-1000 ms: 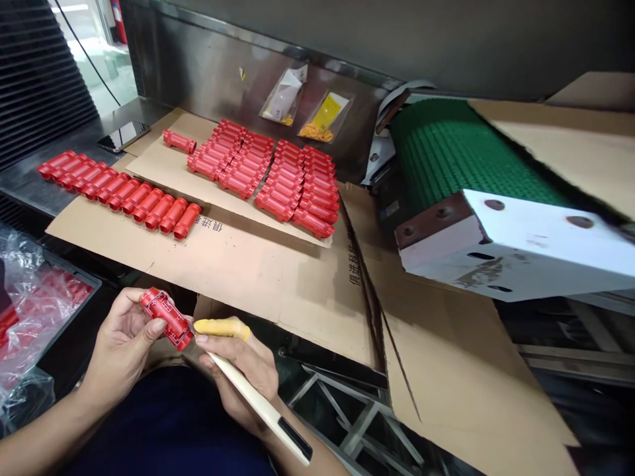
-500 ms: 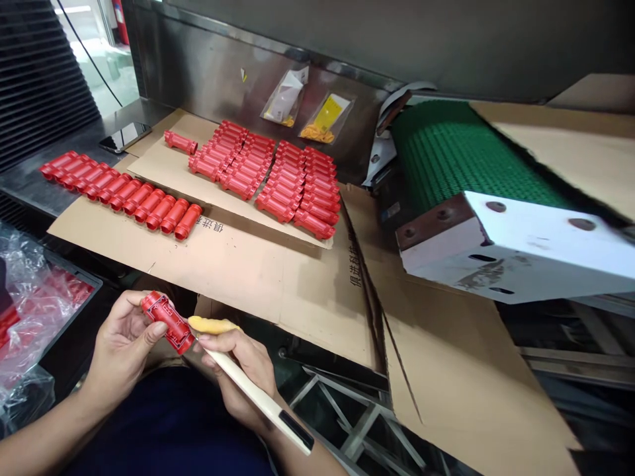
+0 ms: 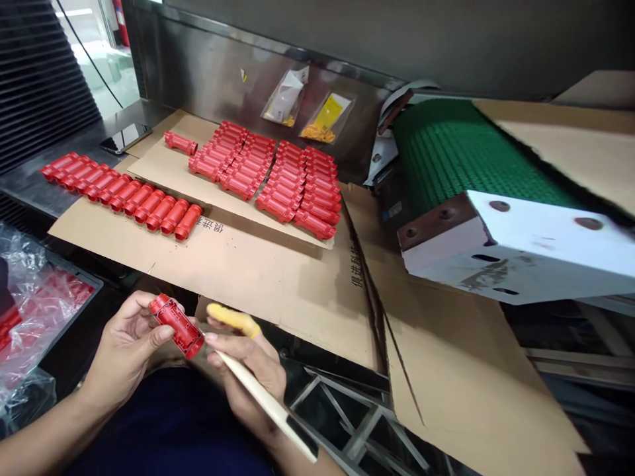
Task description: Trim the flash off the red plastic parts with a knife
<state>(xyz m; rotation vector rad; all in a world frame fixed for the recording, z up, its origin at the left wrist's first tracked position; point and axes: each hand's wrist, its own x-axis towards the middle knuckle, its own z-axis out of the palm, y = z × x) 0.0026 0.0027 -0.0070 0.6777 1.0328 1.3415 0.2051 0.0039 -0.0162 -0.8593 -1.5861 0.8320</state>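
A red cylindrical part [image 3: 179, 328] is pinched in my left hand [image 3: 126, 344], its flat face with dark outlines turned up. My right hand [image 3: 248, 363] is closed on a cream-handled tool [image 3: 268, 404] with a black end; its thin tip is beside the lower end of the red part. One finger of my right hand wears a yellow finger cover [image 3: 232, 318] and is raised off the tool. Above my hands, a row of red parts [image 3: 143, 201] lies on the cardboard [image 3: 248, 264], with several stacked rows of red parts [image 3: 280, 178] behind.
Two plastic bags [image 3: 326, 119] with yellow items lie at the back, and a phone [image 3: 126, 137] at the back left. To the right stands a green belt conveyor [image 3: 476, 152] with a white metal end. A crate [image 3: 94, 297] with red parts and plastic film sits at the left.
Both hands have shifted slightly right with the red part and the tool. The yellow-covered finger has lifted away from the red part.
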